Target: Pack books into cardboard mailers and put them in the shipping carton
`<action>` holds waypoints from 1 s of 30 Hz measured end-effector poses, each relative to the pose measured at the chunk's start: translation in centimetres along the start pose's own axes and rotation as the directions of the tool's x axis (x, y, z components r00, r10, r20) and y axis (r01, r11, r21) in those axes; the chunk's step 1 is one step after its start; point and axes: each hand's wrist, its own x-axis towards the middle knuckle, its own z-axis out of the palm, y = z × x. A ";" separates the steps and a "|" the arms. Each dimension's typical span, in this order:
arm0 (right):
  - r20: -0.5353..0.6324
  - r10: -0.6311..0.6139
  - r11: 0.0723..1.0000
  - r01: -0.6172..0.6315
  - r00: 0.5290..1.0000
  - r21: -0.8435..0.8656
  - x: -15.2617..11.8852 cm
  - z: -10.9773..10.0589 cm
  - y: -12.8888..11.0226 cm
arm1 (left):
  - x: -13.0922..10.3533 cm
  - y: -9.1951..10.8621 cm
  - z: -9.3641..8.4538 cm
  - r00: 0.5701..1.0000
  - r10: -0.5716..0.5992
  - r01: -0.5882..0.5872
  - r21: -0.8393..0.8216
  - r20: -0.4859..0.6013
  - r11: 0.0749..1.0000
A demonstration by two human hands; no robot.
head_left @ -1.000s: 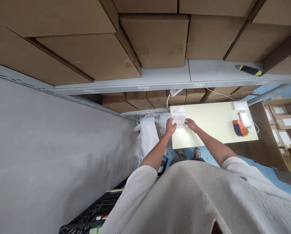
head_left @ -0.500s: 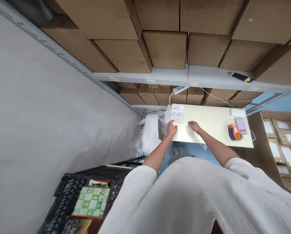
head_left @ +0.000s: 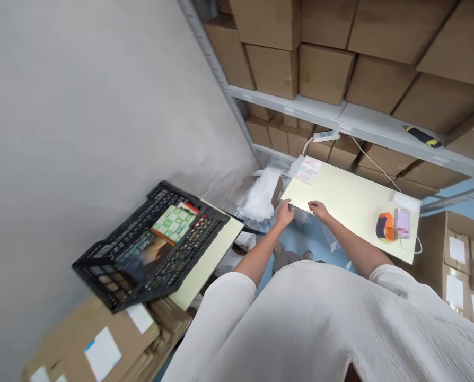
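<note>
My left hand [head_left: 286, 213] is at the front left edge of a pale yellow table [head_left: 352, 193], its fingers loosely bent and nothing visible in them. Whether it touches the edge I cannot tell. To its right, my right hand [head_left: 318, 210] is over the same edge, fingers slightly curled, holding nothing I can see. Beyond both hands, a flat printed packet [head_left: 308, 170] lies at the table's far left corner. An orange and dark tape dispenser [head_left: 385, 227] stands at the right end, beside a blurred purple phone-like item [head_left: 402, 223].
Left of me, a black plastic crate [head_left: 141, 249] with books or printed packs rests on a pale board [head_left: 209, 260]. Flattened cardboard [head_left: 121, 331] lies below. Shelves [head_left: 380, 124] of brown boxes rise behind the table. A large open carton [head_left: 431, 233] stands right.
The view has swung left, bringing more of the crate and the cardboard into sight. Both hands have drawn back from beside the printed packet to the table's front edge.
</note>
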 end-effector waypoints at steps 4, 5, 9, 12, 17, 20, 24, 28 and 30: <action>0.138 -0.094 0.993 0.103 0.986 -0.061 -0.9 5.4 -2.5 | -3.6 -1.9 -4.4 0.987 -0.074 0.072 -0.022 -0.141 0.997; 0.173 -0.122 0.988 0.136 0.977 -0.075 -1.3 7.0 -3.1 | -4.7 -2.5 -5.5 0.980 -0.093 0.089 -0.029 -0.177 0.996; 0.312 -0.227 0.953 0.277 0.923 -0.124 -3.6 14.4 -5.2 | -9.9 -5.6 -10.2 0.934 -0.157 0.147 -0.056 -0.321 0.988; 0.446 -0.283 0.922 0.369 0.849 -0.117 -6.4 20.1 -6.3 | -14.4 -7.9 -13.6 0.886 -0.201 0.187 -0.075 -0.418 0.979; 0.608 -0.309 0.880 0.462 0.731 -0.108 -12.3 28.9 -6.2 | -23.2 -12.2 -18.2 0.790 -0.268 0.250 -0.110 -0.551 0.962; 0.663 -0.288 0.868 0.481 0.691 -0.124 -16.7 33.7 -5.0 | -29.2 -15.0 -20.2 0.748 -0.300 0.270 -0.141 -0.593 0.952; 0.722 -0.252 0.862 0.489 0.644 -0.136 -23.3 39.5 -2.4 | -37.5 -19.2 -22.6 0.714 -0.353 0.312 -0.175 -0.605 0.934; 0.761 -0.225 0.852 0.502 0.608 -0.149 -29.5 44.7 0.0 | -45.1 -23.2 -25.4 0.672 -0.379 0.342 -0.188 -0.636 0.921; 0.781 -0.217 0.842 0.518 0.586 -0.154 -32.0 47.0 0.8 | -48.2 -24.9 -27.0 0.639 -0.395 0.361 -0.196 -0.660 0.912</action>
